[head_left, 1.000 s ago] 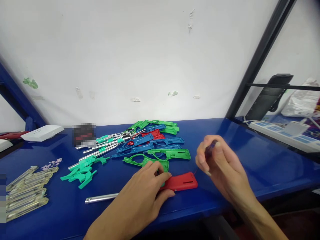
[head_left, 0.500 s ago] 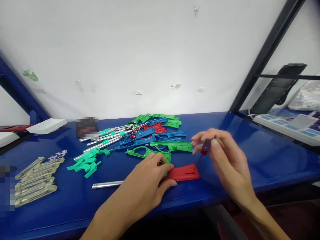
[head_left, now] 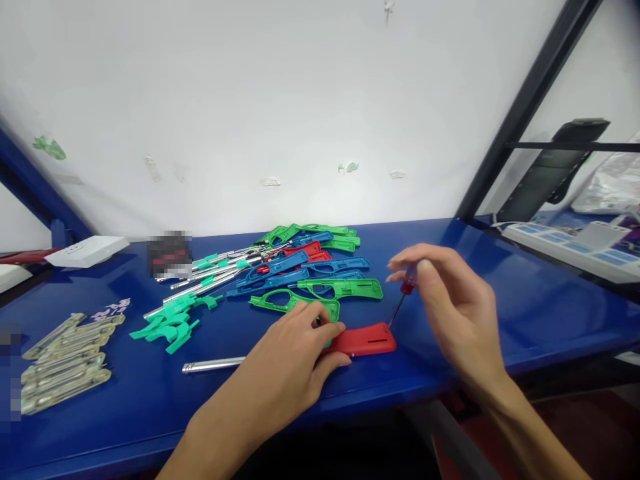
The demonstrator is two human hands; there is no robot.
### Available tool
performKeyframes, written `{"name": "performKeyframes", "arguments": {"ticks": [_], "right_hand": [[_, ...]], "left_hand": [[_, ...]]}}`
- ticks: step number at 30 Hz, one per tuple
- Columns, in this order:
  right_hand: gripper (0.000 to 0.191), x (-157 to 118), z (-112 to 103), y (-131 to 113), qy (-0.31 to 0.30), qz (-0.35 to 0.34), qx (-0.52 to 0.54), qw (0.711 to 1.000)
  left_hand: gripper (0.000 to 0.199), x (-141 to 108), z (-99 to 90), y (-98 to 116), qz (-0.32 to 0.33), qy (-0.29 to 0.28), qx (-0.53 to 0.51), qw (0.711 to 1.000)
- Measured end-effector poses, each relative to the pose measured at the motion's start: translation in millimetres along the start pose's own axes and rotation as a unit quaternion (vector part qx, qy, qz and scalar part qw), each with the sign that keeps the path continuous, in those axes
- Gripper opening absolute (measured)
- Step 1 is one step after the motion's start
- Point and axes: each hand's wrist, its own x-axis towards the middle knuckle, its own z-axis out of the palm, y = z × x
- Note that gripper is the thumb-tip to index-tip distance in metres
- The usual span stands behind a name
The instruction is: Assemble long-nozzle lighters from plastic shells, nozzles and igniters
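My left hand [head_left: 295, 353] is closed around a long-necked gas lighter [head_left: 367, 339] with a red handle, holding it against the blue table. The lighter's metal tube [head_left: 213, 365] sticks out to the left beneath my hand; its middle is hidden. Between the thumb and fingers of my right hand [head_left: 457, 310] is a screwdriver [head_left: 407, 285] with a dark red and purple handle. Its thin shaft slants down, and the tip meets the right end of the red handle. Just beyond my left hand lie green handle shells [head_left: 345, 289].
Blue and red handle shells [head_left: 280, 270] and metal tubes [head_left: 205, 288] lie piled behind. Green trigger parts [head_left: 175, 327] are left of centre. Clear plastic lighter inserts [head_left: 70, 367] sit far left. A white box [head_left: 87, 251] and a power strip [head_left: 575, 250] flank the table [head_left: 440, 233].
The camera view has shifted slightly. My right hand's fingers have turned a little around the screwdriver, whose tip stays at the handle's end. My left hand keeps its hold on the lighter.
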Motion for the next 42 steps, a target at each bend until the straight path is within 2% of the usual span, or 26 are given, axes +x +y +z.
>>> {"name": "performKeyframes", "arguments": {"ticks": [1, 3, 6, 8, 10, 13, 15, 19, 21, 25, 28, 33, 35, 37, 39, 42], "right_hand": [[0.008, 1, -1, 0, 0.007, -0.002, -0.006, 1.0], [0.015, 1, -4, -1, -0.005, 0.001, -0.016, 1.0], [0.029, -1, -7, -1, -0.072, 0.009, 0.003, 0.997], [0.03, -4, -5, 1, -0.092, 0.004, 0.026, 0.995], [0.025, -5, 0, 3, -0.077, -0.001, 0.028, 0.997], [0.008, -3, 4, 1, -0.008, -0.014, -0.005, 1.0], [0.012, -1, 2, -3, 0.022, -0.016, -0.031, 0.999], [0.026, -1, -6, -5, -0.037, 0.002, -0.027, 0.999], [0.027, -1, -5, -2, -0.051, -0.007, -0.006, 0.999], [0.01, 0, 0, 0, -0.01, -0.026, -0.012, 1.0], [0.013, 1, -3, -4, 0.004, -0.021, -0.032, 0.999], [0.032, 0, -9, 1, -0.077, 0.012, -0.005, 0.997], [0.024, 0, -8, 2, -0.057, 0.004, -0.004, 0.998], [0.01, 0, -6, 0, -0.01, -0.007, -0.023, 1.0], [0.014, 1, -5, -2, 0.004, -0.003, -0.036, 0.999], [0.021, 0, -5, -1, -0.027, 0.001, -0.012, 1.0]], "left_hand": [[0.027, 0, 0.4, 0, 0.001, 0.001, 0.001, 1.0], [0.028, 1, 1.3, -1, 0.001, 0.005, 0.002, 1.0], [0.027, 2, 2.7, -2, -0.001, 0.01, 0.005, 1.0], [0.026, 3, 3.3, -3, 0.002, 0.012, 0.006, 1.0], [0.025, 3, 3.7, -4, 0.005, 0.015, 0.008, 1.0], [0.025, 2, 3.7, -5, 0.011, 0.017, 0.009, 1.0], [0.025, 1, 3.4, -5, 0.013, 0.019, 0.008, 1.0], [0.025, 2, 3.1, -5, 0.013, 0.02, 0.008, 1.0], [0.025, 2, 3.3, -5, 0.013, 0.02, 0.007, 1.0], [0.026, 2, 3.6, -5, 0.014, 0.017, 0.006, 1.0], [0.026, 2, 2.8, -5, 0.013, 0.018, 0.008, 1.0], [0.027, 3, 2.2, -4, 0.012, 0.018, 0.005, 1.0], [0.028, 2, 2.2, -4, 0.012, 0.019, 0.005, 1.0], [0.027, 2, 1.8, -4, 0.012, 0.02, 0.006, 1.0], [0.027, 1, 1.0, -3, 0.011, 0.018, 0.007, 1.0], [0.027, 1, 0.1, -2, 0.008, 0.012, 0.008, 1.0]]}}
